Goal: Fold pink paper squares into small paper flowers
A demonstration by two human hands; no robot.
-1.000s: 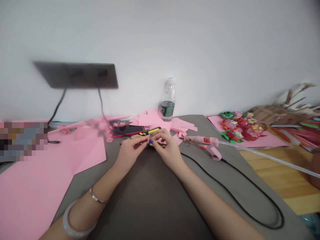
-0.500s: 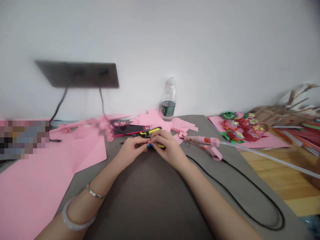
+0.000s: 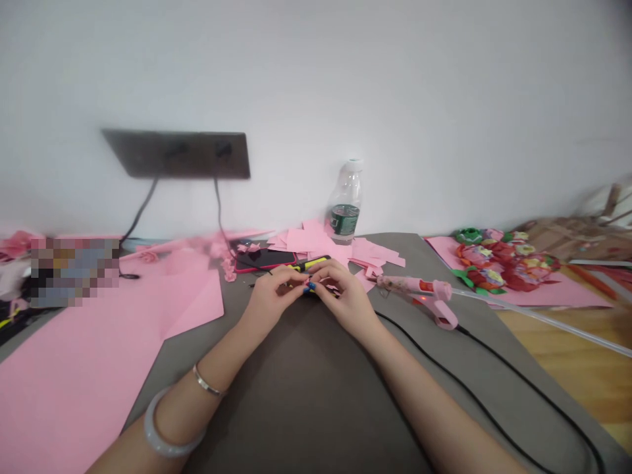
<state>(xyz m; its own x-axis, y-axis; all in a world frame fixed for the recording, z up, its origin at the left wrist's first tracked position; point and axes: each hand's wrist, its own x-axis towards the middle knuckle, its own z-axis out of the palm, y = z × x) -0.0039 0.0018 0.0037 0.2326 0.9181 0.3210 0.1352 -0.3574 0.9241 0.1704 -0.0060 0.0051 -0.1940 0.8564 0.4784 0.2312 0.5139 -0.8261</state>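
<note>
My left hand [image 3: 272, 294] and my right hand [image 3: 345, 296] meet above the grey table, fingertips pinched together. Between them shows a tiny piece of pink paper [image 3: 307, 282], mostly hidden by the fingers. Something small and blue [image 3: 311, 286] sits right at the fingertips; its kind is not clear. Just behind the hands lies a yellow and black tool [image 3: 316, 263], partly covered. Beyond it on the left is a phone [image 3: 266, 258] with a red edge. Cut pink paper pieces [image 3: 316, 240] are heaped behind the hands.
A pink glue gun [image 3: 419, 289] with a lit red light lies to the right, its black cord looping forward. A bottle [image 3: 345, 204] stands against the wall. Large pink sheets [image 3: 99, 355] cover the left side. Paper flowers [image 3: 503, 260] rest at the far right.
The view has swung slightly left, so everything appears shifted to the right. My hands stay together, with the fingertips slightly rearranged around the small piece.
</note>
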